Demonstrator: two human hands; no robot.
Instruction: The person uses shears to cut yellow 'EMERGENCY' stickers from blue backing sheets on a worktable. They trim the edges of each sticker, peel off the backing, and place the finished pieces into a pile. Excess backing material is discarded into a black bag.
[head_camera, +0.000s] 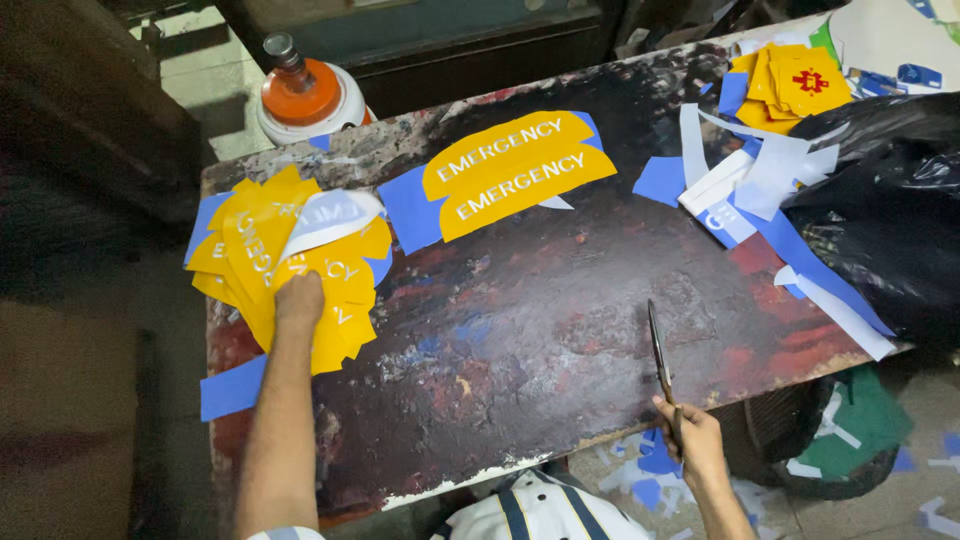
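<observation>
scissors (661, 358) closed, gripped in right hand (692, 436) at table (560, 300) front edge. left hand (299, 300) fingers curled onto yellow pile (270, 250) at left. two cut labels (515, 170) laid out centre; offcuts (760, 190) right. pile looks mostly unsorted.

I see a sign-making workshop: paint-stained worktable (560, 300), yellow cut stickers (290, 260), blue backing scraps (790, 250) far right

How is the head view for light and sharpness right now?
Head view: the tabletop is evenly lit and sharp, with no strong glare; the yellow sticker pile under the left hand reads clearly; the scissors in the right hand look crisp; the upper left corner falls into dark shadow.
</observation>
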